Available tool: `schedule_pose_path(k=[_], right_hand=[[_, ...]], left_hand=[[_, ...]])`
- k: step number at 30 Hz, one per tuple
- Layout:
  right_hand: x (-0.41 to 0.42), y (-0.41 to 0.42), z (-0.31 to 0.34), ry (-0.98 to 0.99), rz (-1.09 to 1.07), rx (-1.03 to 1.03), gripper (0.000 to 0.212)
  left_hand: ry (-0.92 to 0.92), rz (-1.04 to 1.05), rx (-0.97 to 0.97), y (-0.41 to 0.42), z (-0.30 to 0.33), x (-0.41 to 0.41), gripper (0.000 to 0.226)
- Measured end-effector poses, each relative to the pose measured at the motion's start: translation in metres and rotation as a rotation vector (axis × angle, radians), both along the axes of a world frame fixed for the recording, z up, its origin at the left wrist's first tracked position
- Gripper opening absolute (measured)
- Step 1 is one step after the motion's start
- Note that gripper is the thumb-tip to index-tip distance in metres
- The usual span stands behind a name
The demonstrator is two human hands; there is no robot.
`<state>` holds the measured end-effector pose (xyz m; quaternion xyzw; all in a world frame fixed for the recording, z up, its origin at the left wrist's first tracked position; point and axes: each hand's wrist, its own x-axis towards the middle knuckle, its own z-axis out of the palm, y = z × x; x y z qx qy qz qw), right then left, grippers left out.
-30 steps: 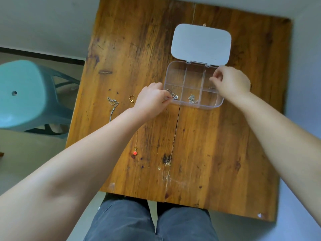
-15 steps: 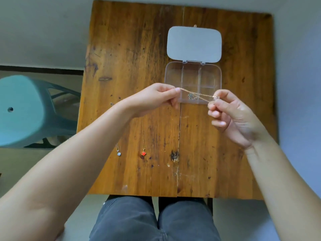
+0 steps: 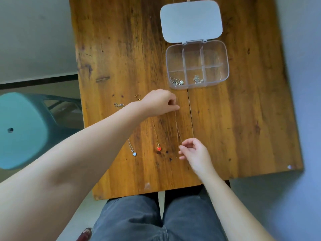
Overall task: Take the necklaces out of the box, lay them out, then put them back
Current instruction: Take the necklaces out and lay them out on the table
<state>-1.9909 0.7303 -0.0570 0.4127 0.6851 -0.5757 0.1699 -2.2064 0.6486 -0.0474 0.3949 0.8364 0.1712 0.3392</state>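
Having been lifted out of the box [image 3: 224, 54] at the upper right, a thin gold necklace [image 3: 177, 127] is now pinched at both ends by the left hand [image 3: 159, 101] and right hand [image 3: 194, 150] at mid-frame, lowered beside two others.

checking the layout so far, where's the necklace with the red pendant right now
In the head view, the necklace with the red pendant lies on the wooden table, near its front edge. It sits between the blue-pendant necklace and the gold chain stretched between both hands.
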Motion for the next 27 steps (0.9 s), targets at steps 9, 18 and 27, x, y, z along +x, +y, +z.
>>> schedule_pose_path(k=[9,18,27], right_hand=[[-0.007,0.001,0.0,0.008,0.484,0.463,0.026],[-0.19,0.081,0.039,0.297,0.826,0.797,0.026],[-0.236,0.069,0.032,-0.002,1.484,1.133,0.01]], left_hand=[[0.244,-0.038,0.167,-0.015,-0.013,0.014,0.021],[0.302,0.357,0.194,0.008,-0.007,0.008,0.031],[0.374,0.416,0.159,0.015,-0.003,0.005,0.019]])
